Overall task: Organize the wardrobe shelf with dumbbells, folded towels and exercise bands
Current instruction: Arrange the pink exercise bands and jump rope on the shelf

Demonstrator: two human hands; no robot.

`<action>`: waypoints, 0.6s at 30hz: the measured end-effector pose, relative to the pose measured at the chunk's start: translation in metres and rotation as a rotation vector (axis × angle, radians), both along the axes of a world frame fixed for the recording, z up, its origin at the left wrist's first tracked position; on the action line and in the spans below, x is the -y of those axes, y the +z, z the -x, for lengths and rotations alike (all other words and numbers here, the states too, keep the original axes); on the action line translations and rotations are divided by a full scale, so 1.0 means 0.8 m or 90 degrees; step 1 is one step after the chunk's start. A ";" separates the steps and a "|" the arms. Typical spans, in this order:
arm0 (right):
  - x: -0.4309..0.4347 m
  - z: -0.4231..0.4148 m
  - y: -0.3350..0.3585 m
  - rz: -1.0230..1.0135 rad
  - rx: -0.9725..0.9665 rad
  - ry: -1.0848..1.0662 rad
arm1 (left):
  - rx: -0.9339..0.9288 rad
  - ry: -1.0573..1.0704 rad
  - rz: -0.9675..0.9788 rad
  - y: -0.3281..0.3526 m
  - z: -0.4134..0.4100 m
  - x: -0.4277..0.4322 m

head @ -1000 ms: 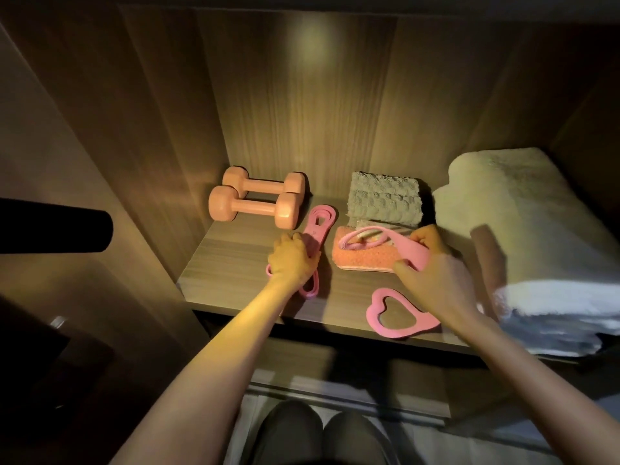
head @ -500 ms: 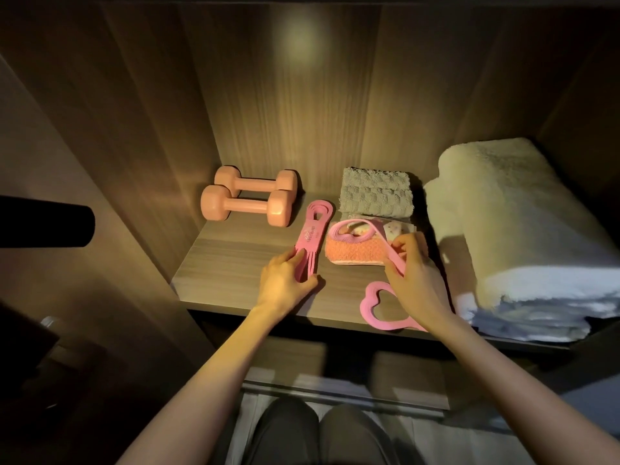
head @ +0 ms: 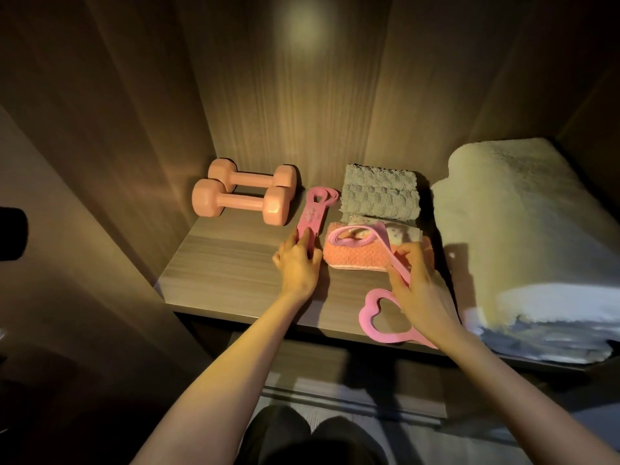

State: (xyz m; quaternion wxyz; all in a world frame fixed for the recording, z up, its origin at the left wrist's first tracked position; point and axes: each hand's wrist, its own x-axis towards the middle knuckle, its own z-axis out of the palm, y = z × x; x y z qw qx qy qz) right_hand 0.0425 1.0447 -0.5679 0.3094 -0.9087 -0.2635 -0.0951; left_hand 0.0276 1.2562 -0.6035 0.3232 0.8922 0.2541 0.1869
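My left grip [head: 297, 265] rests with straight fingers on the flat band [head: 310, 219] mid-shelf [head: 228, 263]. My right grip [head: 417, 285] pinches the looped band [head: 391, 250], draped over the orange towel [head: 355, 258]. Dumbbells [head: 240, 203] lie back left; the big towel [head: 523, 229] crowds the right edge.

Place: a home, seen from inside a wardrobe compartment.
Walls: a dark wood-grain back panel [head: 302, 112] and a side panel [head: 134, 146] close it in.
Shelf: a laminate wardrobe shelf [head: 228, 263].
Contents: pink dumbbells [head: 241, 203], small folded towels [head: 379, 196], a thick white towel [head: 536, 229], pink exercise bands [head: 312, 216].
Light: one warm spot, dim all around.
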 end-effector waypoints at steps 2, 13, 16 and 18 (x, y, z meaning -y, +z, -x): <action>0.000 -0.002 0.002 -0.016 -0.024 0.002 | -0.001 0.004 0.014 -0.001 -0.005 0.000; 0.001 0.005 0.022 -0.006 -0.069 -0.055 | -0.038 -0.036 0.042 0.017 0.018 -0.001; 0.004 0.010 0.043 0.006 -0.070 -0.045 | -0.034 -0.045 0.109 0.042 0.029 -0.002; 0.003 0.015 0.064 -0.016 -0.074 -0.042 | 0.016 -0.082 0.147 0.068 0.041 0.001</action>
